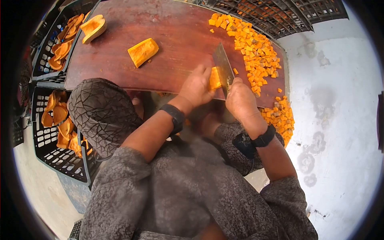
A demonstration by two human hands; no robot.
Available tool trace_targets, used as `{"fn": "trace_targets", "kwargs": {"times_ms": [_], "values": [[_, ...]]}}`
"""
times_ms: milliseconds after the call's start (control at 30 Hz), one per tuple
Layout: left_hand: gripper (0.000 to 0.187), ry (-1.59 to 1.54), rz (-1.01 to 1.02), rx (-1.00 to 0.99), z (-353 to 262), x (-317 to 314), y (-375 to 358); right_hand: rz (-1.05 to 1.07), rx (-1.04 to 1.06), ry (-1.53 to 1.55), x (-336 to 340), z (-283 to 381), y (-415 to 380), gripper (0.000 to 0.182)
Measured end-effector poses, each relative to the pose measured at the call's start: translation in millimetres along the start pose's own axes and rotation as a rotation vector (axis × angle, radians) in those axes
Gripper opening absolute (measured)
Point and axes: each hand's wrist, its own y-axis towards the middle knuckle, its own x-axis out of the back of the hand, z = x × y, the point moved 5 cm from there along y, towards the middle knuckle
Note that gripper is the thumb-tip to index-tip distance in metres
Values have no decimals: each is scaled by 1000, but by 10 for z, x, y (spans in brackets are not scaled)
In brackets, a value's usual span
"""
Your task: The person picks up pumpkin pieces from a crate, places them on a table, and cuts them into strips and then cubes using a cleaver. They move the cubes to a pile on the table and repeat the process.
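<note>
My right hand (241, 98) is wrapped round the handle of a wide-bladed cleaver (224, 64), its blade upright over the front edge of the red-brown board (176, 52). Just left of the blade lies an orange pumpkin piece (215, 79), and my left hand (198, 86) grips its left side with bent fingers. A small orange bit (235, 71) rests right of the blade. Farther back on the board is a larger peeled pumpkin chunk (143, 52). Many orange cubes (256, 54) are heaped along the board's right side.
A hollowed pumpkin half (94, 29) sits at the board's back left. Black crates (40, 136) with curved pumpkin pieces (60, 114) stand at the left. More cubes (281, 118) are piled below the board's right corner. Black crates (260, 16) stand behind.
</note>
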Motion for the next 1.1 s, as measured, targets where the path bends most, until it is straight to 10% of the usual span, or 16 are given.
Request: {"fn": "trace_targets", "kwargs": {"times_ms": [1100], "values": [[62, 70, 21, 32, 5, -74, -8, -21, -3, 78, -117, -88, -172, 13]]}}
